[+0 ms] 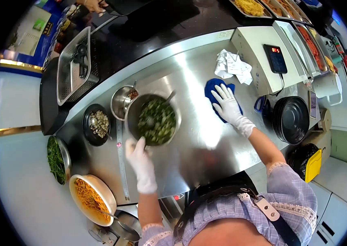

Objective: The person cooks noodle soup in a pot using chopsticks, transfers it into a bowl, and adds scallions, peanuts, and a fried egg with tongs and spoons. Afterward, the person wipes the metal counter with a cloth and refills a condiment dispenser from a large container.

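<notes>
My left hand, in a white glove, grips the near rim of a metal bowl. Chopped green vegetables fill it, and a spoon handle leans out at the far right side. My right hand, also gloved in white, lies flat with fingers stretched out on a blue cloth. The cloth rests on the steel counter, partly hidden under the palm.
A black bowl of chopped pale food and a small metal pot stand left. Shredded orange food fills a white basin. To the right are stacked black bowls, a white box bearing a digital display, and crumpled paper.
</notes>
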Motion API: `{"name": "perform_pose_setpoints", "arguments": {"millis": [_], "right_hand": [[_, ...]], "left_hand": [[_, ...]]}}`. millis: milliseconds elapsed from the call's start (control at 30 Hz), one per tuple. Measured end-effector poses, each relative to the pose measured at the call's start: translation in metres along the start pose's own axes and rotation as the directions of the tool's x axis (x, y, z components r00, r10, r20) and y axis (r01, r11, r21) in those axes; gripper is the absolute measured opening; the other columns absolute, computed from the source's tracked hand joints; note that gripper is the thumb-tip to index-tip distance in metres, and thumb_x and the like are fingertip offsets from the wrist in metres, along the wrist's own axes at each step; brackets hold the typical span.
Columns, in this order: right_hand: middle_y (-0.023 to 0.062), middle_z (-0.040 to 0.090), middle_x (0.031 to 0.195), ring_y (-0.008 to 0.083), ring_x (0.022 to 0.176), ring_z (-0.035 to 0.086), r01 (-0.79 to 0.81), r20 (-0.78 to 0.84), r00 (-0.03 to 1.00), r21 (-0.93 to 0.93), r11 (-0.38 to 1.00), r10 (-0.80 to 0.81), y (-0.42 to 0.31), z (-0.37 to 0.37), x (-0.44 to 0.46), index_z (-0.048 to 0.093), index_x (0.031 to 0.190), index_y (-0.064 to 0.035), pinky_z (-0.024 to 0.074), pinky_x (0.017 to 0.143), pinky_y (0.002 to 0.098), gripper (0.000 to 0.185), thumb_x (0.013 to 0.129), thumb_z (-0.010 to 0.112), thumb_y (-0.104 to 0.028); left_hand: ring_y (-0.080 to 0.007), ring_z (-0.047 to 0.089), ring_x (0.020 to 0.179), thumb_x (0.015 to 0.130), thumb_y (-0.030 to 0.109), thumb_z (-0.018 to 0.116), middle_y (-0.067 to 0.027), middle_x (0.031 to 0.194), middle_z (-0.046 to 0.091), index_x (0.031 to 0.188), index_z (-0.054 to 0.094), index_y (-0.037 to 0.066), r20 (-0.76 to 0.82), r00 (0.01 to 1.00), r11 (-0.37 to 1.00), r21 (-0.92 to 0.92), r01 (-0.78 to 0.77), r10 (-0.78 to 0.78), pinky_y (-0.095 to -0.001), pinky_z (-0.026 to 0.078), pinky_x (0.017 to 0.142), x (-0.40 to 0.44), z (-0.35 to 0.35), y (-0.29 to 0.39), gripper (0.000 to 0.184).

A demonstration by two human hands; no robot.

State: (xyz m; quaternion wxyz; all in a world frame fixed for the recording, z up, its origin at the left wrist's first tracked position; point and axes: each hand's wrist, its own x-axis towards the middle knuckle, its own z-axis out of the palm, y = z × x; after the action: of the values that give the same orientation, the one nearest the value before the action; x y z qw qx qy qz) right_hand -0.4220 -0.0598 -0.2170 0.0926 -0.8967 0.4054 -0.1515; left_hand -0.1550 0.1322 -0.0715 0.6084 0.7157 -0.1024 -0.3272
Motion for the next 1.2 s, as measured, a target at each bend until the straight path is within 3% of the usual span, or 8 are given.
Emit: {"name": "perform_pose_setpoints", "arguments": {"millis": [133, 233, 400, 733, 900, 1000, 1067, 1200], "right_hand": [[0.0155, 0.056, 0.105, 0.0333, 0.102, 0.052, -0.125, -0.252, 0.952, 0.209, 0.97, 0.177, -0.002, 0.017, 0.004, 0.057, 0.102, -0.0015, 0.0398, 0.091, 0.0435, 0.023, 0.08, 0.059, -0.006], [0.019, 0.056, 0.104, 0.0361, 0.099, 0.053, -0.347, -0.512, 0.728, 0.297, 0.89, 0.455, 0.008, 0.028, 0.014, 0.056, 0.102, 0.0004, 0.0415, 0.088, 0.0435, 0.02, 0.083, 0.057, -0.005], [0.0203, 0.053, 0.123, 0.0365, 0.116, 0.049, -0.325, -0.417, 0.822, 0.213, 0.921, 0.387, 0.024, 0.038, 0.061, 0.053, 0.12, 0.0, 0.037, 0.1, 0.0437, 0.04, 0.084, 0.059, -0.015], [0.0157, 0.055, 0.113, 0.0349, 0.103, 0.053, 0.115, 0.058, 0.986, 0.456, 0.882, -0.158, -0.185, 0.034, -0.005, 0.056, 0.105, -0.0039, 0.0415, 0.088, 0.0484, 0.031, 0.076, 0.06, -0.015], [0.0084, 0.053, 0.123, 0.0286, 0.121, 0.046, 0.604, 0.094, 0.692, 0.467, 0.645, -0.716, -0.239, 0.034, -0.112, 0.054, 0.12, -0.0096, 0.0347, 0.105, 0.042, 0.045, 0.076, 0.057, -0.016], [0.0117, 0.055, 0.119, 0.0302, 0.118, 0.049, 0.275, 0.491, 0.66, 0.546, 0.791, -0.568, -0.19, -0.009, -0.054, 0.059, 0.109, -0.0055, 0.0381, 0.101, 0.0421, 0.036, 0.074, 0.056, -0.012], [0.0152, 0.053, 0.124, 0.0319, 0.125, 0.045, 0.441, 0.063, 0.889, 0.149, 0.885, -0.454, -0.123, 0.026, -0.016, 0.06, 0.108, -0.0033, 0.0351, 0.102, 0.0464, 0.035, 0.076, 0.056, -0.015], [0.0173, 0.043, 0.14, 0.0339, 0.132, 0.035, -0.049, -0.188, 0.981, -0.029, 0.998, 0.043, -0.018, 0.061, 0.135, 0.046, 0.133, -0.0034, 0.0238, 0.111, 0.0481, 0.05, 0.088, 0.051, -0.025]], "left_hand": [[-0.0037, 0.042, 0.047, 0.087, 0.007, 0.056, 0.0019, 0.067, 0.054, 0.085, 0.05, 0.011, -0.08, 0.995, 0.998, -0.011, -0.055, 0.054, -0.0177, 0.031, 0.043, -0.041, -0.049, 0.017, 0.007], [-0.003, 0.045, 0.05, 0.087, 0.005, 0.057, 0.0033, 0.069, 0.054, 0.086, 0.05, 0.01, -0.067, 0.989, 0.991, -0.015, -0.131, 0.13, -0.0162, 0.033, 0.041, -0.052, -0.101, 0.003, 0.009], [-0.0091, 0.061, 0.066, 0.088, 0.005, 0.054, -0.0006, 0.083, 0.061, 0.098, 0.054, 0.008, -0.069, 0.984, 0.982, -0.088, -0.17, 0.164, -0.0183, 0.05, 0.053, -0.072, -0.127, 0.001, 0.01], [-0.0161, 0.061, 0.09, 0.088, 0.0, 0.052, -0.0075, 0.106, 0.062, 0.117, 0.055, 0.004, -0.326, 0.937, 0.962, -0.189, -0.195, 0.126, -0.0267, 0.051, 0.08, -0.096, -0.143, 0.029, 0.03], [-0.0175, 0.062, 0.093, 0.084, 0.005, 0.056, -0.0085, 0.108, 0.063, 0.116, 0.057, 0.005, -0.324, 0.937, 0.976, -0.123, -0.178, 0.13, -0.0301, 0.052, 0.08, -0.081, -0.172, 0.025, 0.032], [-0.0179, 0.062, 0.093, 0.083, 0.006, 0.057, -0.0073, 0.108, 0.063, 0.116, 0.057, 0.006, -0.344, 0.922, 0.97, -0.097, -0.222, 0.177, -0.0314, 0.052, 0.08, -0.071, -0.169, 0.03, 0.033], [-0.019, 0.061, 0.096, 0.082, 0.007, 0.058, -0.0072, 0.112, 0.061, 0.118, 0.056, 0.006, -0.361, 0.923, 0.976, -0.114, -0.185, 0.133, -0.0321, 0.052, 0.081, -0.073, -0.164, 0.035, 0.036], [-0.0209, 0.06, 0.099, 0.081, 0.004, 0.056, -0.0102, 0.118, 0.057, 0.124, 0.052, 0.005, -0.289, 0.951, 0.965, -0.198, -0.17, 0.108, -0.0347, 0.052, 0.084, -0.068, -0.144, 0.043, 0.043]]}}
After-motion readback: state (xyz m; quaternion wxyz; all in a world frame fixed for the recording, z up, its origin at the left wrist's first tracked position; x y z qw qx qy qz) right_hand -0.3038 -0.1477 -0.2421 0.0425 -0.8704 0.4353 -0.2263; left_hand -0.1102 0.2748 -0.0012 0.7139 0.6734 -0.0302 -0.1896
